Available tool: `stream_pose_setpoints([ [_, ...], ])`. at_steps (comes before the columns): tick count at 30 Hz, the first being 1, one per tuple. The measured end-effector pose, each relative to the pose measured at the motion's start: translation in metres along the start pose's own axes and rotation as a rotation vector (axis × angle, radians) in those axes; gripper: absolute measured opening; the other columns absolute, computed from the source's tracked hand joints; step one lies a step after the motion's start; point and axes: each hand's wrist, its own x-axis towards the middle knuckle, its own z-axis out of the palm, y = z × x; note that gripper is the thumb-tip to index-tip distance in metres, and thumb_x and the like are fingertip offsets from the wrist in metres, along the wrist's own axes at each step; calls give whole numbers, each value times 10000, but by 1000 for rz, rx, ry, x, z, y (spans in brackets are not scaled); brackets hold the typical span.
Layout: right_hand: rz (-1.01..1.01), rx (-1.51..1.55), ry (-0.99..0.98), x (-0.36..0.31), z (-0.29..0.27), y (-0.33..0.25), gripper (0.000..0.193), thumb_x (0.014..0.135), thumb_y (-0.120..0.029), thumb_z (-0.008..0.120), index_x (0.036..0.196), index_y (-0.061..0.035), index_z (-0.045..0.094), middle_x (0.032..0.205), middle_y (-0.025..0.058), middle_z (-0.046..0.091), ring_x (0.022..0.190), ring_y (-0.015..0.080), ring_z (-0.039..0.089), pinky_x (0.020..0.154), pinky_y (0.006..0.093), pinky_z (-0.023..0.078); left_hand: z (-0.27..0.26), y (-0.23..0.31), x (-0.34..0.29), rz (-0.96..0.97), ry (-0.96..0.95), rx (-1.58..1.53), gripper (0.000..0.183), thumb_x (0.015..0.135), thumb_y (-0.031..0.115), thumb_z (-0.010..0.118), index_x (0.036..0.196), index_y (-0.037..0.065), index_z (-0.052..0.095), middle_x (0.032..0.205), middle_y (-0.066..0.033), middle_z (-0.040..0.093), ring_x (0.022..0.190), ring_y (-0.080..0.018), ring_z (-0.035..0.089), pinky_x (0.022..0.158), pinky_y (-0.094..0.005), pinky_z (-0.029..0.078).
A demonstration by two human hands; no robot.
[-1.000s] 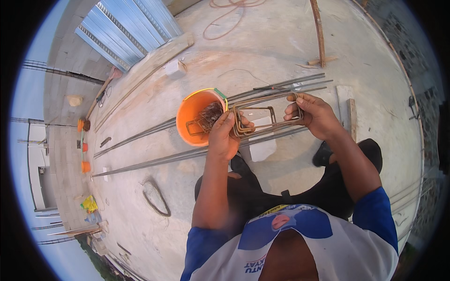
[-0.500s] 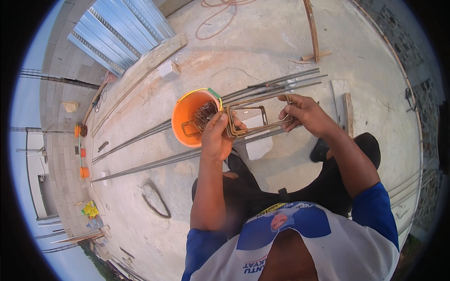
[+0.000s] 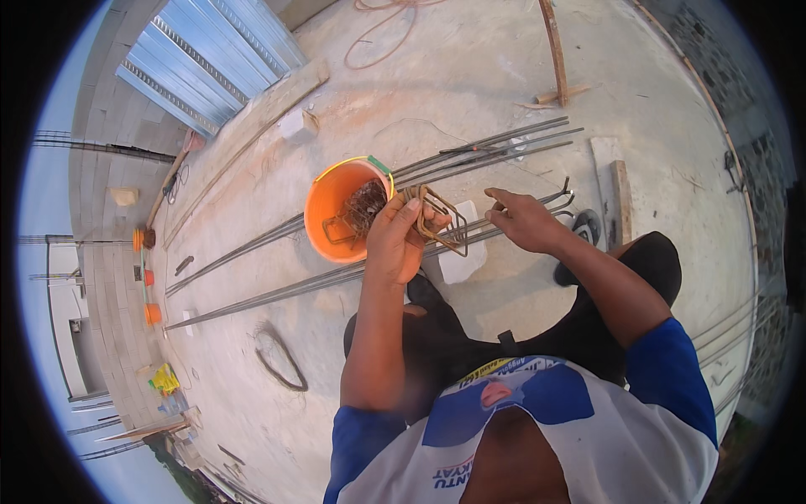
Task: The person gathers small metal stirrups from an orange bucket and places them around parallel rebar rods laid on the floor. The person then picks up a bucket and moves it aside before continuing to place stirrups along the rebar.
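Note:
My left hand [image 3: 396, 239] is closed around a few rectangular steel stirrups [image 3: 422, 204], brown and bent from thin rod. Their loops stick out to the right of its fingers, over a pale block. To the right, my right hand [image 3: 525, 223] is apart from the stirrups, with its index finger stretched toward them and the other fingers partly bent. I see nothing in it. Just left of the stirrups stands an orange bucket [image 3: 317, 210] with a yellow and green handle. Inside it lie a dark brown bundle [image 3: 367, 204] and another rectangular stirrup.
Long steel bars [image 3: 252, 305] run across the concrete floor in two groups, one below my hands. The pale block [image 3: 462, 262] lies at the near bars. A wire coil [image 3: 281, 361] rests at left. Wooden pieces [image 3: 621, 197] lie at right, near my sandalled foot.
The stirrups have swung round in my left hand and no longer reach across to my right hand. My right hand has let go of their far end and moved slightly left.

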Motion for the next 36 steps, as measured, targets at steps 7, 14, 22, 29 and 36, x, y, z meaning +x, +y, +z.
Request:
stream_pose_setpoints([
  [7,-307,129,-233,-12,13,-25,548,912,-302,639,1350,-16,477,1193,210,613,1116,331,587,967,419,445,-3,-6,9,-20,72,-152,162,978,153,532,1042,9,574,888,-70,606,902,-215,633,865,-426,547],
  [14,-115,366,-241,-9,29,-28,246,926,-157,596,1110,5,618,906,81,656,826,168,591,788,319,475,6,-9,12,-28,111,-296,213,982,201,537,1074,13,575,986,-112,628,945,-241,631,903,-433,525],
  [22,-43,669,-239,-10,17,-35,168,968,-131,547,977,22,616,851,55,651,800,126,589,762,297,475,29,-18,-3,-92,89,414,267,974,173,554,1161,-17,553,1084,-141,655,978,-186,621,881,-325,486],
  [29,37,724,-269,0,33,-4,172,966,-162,570,990,-1,624,872,55,676,780,124,618,751,290,498,21,-39,8,-103,207,558,206,946,133,577,1072,-28,602,988,-112,685,879,-136,622,808,-284,479],
  [36,151,670,-265,-6,21,-5,188,954,-209,583,993,-29,617,903,52,684,782,126,648,654,294,551,10,-55,17,-64,189,597,196,932,127,589,1038,-36,612,969,-113,690,864,-125,612,800,-270,468],
])
